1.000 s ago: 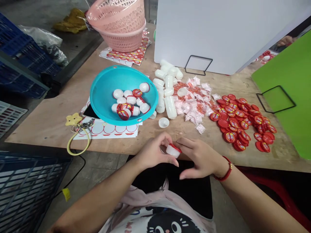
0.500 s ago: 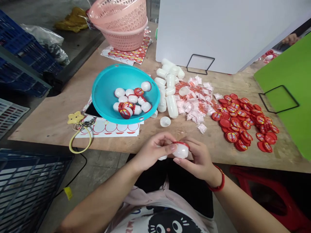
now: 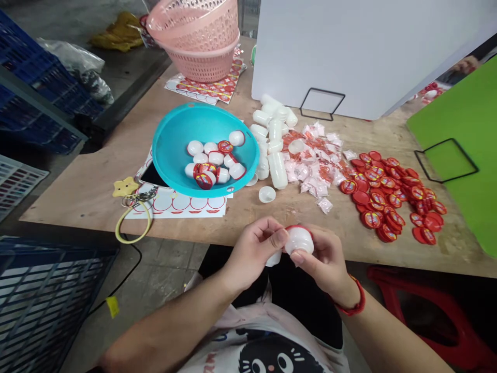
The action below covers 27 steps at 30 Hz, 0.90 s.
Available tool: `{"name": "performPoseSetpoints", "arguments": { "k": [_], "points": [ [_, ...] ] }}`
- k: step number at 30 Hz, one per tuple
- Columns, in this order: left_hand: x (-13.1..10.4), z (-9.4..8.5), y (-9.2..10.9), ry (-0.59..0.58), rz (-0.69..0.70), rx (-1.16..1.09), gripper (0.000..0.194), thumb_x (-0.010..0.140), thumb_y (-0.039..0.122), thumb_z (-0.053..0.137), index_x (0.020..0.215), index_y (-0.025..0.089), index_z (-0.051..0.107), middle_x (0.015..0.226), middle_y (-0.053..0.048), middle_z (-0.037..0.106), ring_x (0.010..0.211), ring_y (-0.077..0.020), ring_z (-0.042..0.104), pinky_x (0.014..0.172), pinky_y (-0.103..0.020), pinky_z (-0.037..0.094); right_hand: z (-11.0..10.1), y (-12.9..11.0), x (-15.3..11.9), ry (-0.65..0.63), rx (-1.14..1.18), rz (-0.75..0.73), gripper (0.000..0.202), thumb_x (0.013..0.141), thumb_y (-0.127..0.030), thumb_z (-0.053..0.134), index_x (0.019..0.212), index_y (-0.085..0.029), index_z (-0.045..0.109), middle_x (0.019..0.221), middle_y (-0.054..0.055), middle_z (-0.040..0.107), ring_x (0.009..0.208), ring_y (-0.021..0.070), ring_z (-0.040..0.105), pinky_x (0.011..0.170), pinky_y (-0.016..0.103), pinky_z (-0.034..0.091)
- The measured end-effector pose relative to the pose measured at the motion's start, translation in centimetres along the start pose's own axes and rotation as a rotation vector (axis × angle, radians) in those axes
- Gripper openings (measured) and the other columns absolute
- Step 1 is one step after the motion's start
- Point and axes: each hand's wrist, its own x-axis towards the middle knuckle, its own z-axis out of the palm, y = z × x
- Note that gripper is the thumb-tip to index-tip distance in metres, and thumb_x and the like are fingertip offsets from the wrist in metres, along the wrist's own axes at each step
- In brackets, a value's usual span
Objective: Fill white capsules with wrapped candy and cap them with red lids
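Observation:
Above my lap, at the table's front edge, a white plastic capsule with a red lid [image 3: 299, 240] is held in my right hand [image 3: 324, 259], its rounded bottom turned toward me. The thumb and fingertips of my left hand [image 3: 256, 248] touch the capsule's left side. Beneath those left fingers a second white plastic cup [image 3: 274, 258] shows in part, held in the same hand. One loose white cup [image 3: 267, 194] stands on the table just beyond my hands. To its left, a turquoise basin [image 3: 166, 178] contains several red-lidded white capsules [image 3: 215, 157].
Nested white cups [image 3: 277, 171], small pink packets [image 3: 310, 171] and red lids [image 3: 373, 197] lie in piles. Pink baskets [image 3: 205, 62] stand at the back left. A white panel [image 3: 330, 46] and green panel [image 3: 462, 134] rise behind; a yellow keyring [image 3: 132, 223] overhangs the front edge.
The capsule has tipped so that its rounded bottom faces me more and the red lid turns away. Both hands sit slightly further right and lower; the view has shifted a little.

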Motion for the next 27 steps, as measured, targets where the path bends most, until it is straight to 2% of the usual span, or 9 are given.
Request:
{"name": "performPoseSetpoints", "arguments": {
  "k": [2, 4, 7, 10, 17, 23, 27],
  "points": [
    [-0.2, 0.5, -0.5, 0.027, -0.028, -0.086, 0.042, 0.069, 0.051, 0.088, 0.086, 0.018, 0.069, 0.071, 0.001, 0.065, 0.061, -0.0099, 0.054, 0.056, -0.022, 0.038, 0.3, 0.5, -0.1, 0.027, 0.197, 0.126, 0.038, 0.083, -0.055, 0.073, 0.081, -0.017, 0.067, 0.056, -0.001, 0.056, 0.044, 0.0106, 0.045, 0.04, 0.023, 0.034],
    [-0.3, 0.9, -0.8, 0.067, -0.061, -0.223, 0.041, 0.063, 0.045, 0.092, 0.084, 0.018, 0.07, 0.071, 0.001, 0.067, 0.063, -0.0109, 0.057, 0.059, -0.023, 0.041, 0.7, 1.1, -0.2, 0.023, 0.34, 0.196, 0.039, 0.083, -0.056, 0.073, 0.082, -0.017, 0.066, 0.055, -0.001, 0.056, 0.041, 0.01, 0.044, 0.037, 0.022, 0.032],
    [-0.4, 1.0, -0.8, 0.124, -0.063, -0.366, 0.036, 0.061, 0.04, 0.093, 0.074, 0.018, 0.068, 0.064, 0.003, 0.065, 0.059, -0.0098, 0.056, 0.059, -0.023, 0.043, 1.2, 1.5, -0.2, -0.008, 0.338, 0.163, 0.039, 0.083, -0.055, 0.074, 0.079, -0.017, 0.065, 0.059, 0.001, 0.059, 0.043, 0.0101, 0.045, 0.039, 0.023, 0.035],
    [-0.4, 0.7, -0.4, 0.097, -0.033, -0.369, 0.029, 0.065, 0.036, 0.089, 0.068, 0.018, 0.067, 0.061, 0.003, 0.064, 0.057, -0.0092, 0.056, 0.058, -0.022, 0.043, 1.4, 1.4, 0.0, -0.02, 0.205, 0.072, 0.038, 0.083, -0.053, 0.074, 0.075, -0.017, 0.065, 0.06, 0.001, 0.059, 0.046, 0.0107, 0.047, 0.043, 0.024, 0.037],
    [-0.6, -0.4, 0.9, 0.059, -0.046, -0.246, 0.027, 0.068, 0.032, 0.085, 0.064, 0.017, 0.064, 0.061, 0.002, 0.062, 0.056, -0.0082, 0.052, 0.054, -0.021, 0.037, 1.1, -0.1, 0.5, -0.087, -0.001, -0.065, 0.041, 0.086, -0.054, 0.069, 0.066, -0.018, 0.062, 0.062, 0.002, 0.059, 0.055, 0.0139, 0.051, 0.052, 0.027, 0.04],
    [0.2, -1.9, 2.9, -0.073, -0.055, 0.056, 0.034, 0.068, 0.038, 0.083, 0.058, 0.017, 0.058, 0.06, 0.003, 0.054, 0.054, -0.0077, 0.045, 0.05, -0.022, 0.031, 1.0, -1.1, 0.8, -0.201, -0.071, -0.055, 0.035, 0.085, -0.044, 0.069, 0.066, -0.018, 0.059, 0.059, 0.0, 0.053, 0.052, 0.011, 0.046, 0.049, 0.025, 0.035],
    [0.4, -2.7, 3.7, -0.119, -0.029, 0.188, 0.04, 0.068, 0.044, 0.083, 0.055, 0.017, 0.056, 0.062, 0.002, 0.053, 0.055, -0.0079, 0.043, 0.051, -0.023, 0.029, 1.0, -1.4, 0.9, -0.27, -0.036, 0.011, 0.036, 0.084, -0.046, 0.071, 0.065, -0.017, 0.059, 0.059, -0.001, 0.053, 0.053, 0.0105, 0.045, 0.049, 0.025, 0.034]
  ]
}}
